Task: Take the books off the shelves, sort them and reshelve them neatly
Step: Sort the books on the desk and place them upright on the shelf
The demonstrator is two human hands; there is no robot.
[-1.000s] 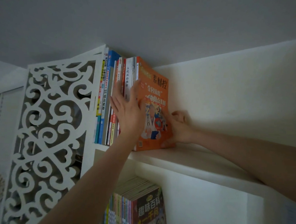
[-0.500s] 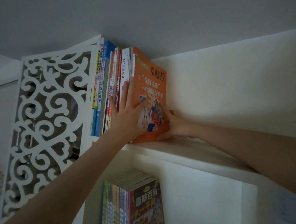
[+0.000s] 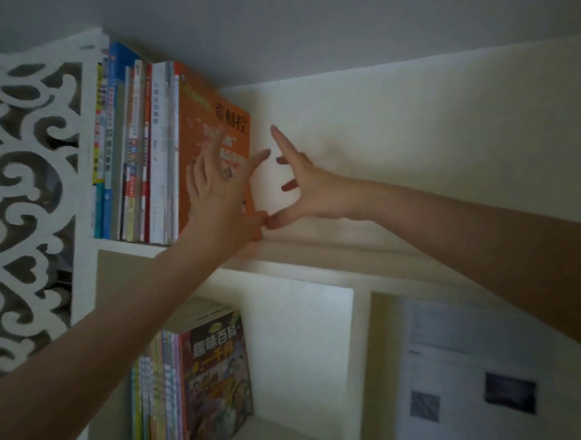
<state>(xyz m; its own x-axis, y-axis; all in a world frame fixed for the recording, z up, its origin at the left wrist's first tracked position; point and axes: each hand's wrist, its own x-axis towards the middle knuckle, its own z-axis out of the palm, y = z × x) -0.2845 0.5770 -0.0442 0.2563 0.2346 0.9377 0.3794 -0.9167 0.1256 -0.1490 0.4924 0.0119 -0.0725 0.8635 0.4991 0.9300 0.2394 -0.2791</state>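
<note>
I am reaching up with both bare hands to the white top shelf (image 3: 347, 256), where an upright row of thin paperback books (image 3: 141, 151) is standing packed against the white fretwork side panel with scroll-shaped cut-outs (image 3: 25, 172). The large orange paperback with black characters on its cover (image 3: 217, 115) is standing at the right end of that row, its front cover facing the open stretch of shelf. My left hand (image 3: 216, 189) is hovering in front of that cover with fingers straight and fanned apart, gripping nothing (motion blur is hiding whether the palm is actually touching the book). My right hand (image 3: 307, 187) is hanging in the air just right of the orange book, likewise splayed wide and holding nothing, its forefinger pointing up along the cream back wall (image 3: 422, 125) and its thumb angling down towards the shelf board. The two thumb tips are meeting, or very nearly so, just above the shelf at the book's lower right corner. In the compartment below (image 3: 303, 338), a second row of slim, colourful books (image 3: 159, 381) is standing upright, a dark-covered illustrated book with a yellow title (image 3: 217, 367) closing its right end. Further right on that lower level, pale sheets of paper bearing dark rectangles (image 3: 469, 380) are showing, too blurred for reading.
</note>
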